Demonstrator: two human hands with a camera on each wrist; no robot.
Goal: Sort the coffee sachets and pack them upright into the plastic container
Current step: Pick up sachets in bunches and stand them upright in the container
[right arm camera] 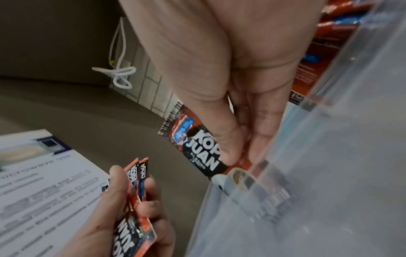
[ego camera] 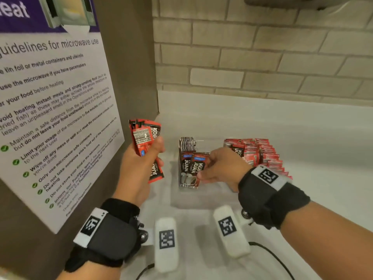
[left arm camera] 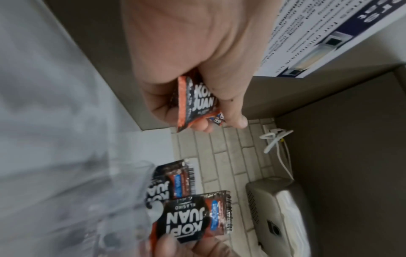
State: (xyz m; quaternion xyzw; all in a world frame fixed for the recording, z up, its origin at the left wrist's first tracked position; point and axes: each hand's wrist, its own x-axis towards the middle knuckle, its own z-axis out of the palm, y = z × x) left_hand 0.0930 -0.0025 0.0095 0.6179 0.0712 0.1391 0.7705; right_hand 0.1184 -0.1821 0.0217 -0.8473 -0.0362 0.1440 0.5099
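From the head view, a white tabletop (ego camera: 262, 126) meets a pale brick wall (ego camera: 252, 57), with a microwave notice (ego camera: 52, 110) on the brown panel at left. The left hand (ego camera: 139, 164) grips a bunch of sachets (ego camera: 146, 138) off the surface. The right hand (ego camera: 220, 168) pinches one sachet (ego camera: 198, 166) at the clear container (ego camera: 182, 186), where others stand upright.

The left wrist view shows fingers curled round sachets, a metal dispenser (left arm camera: 279, 208) on the wall.

The right wrist view shows thumb and fingers clamped on the sachet at the container's rim.
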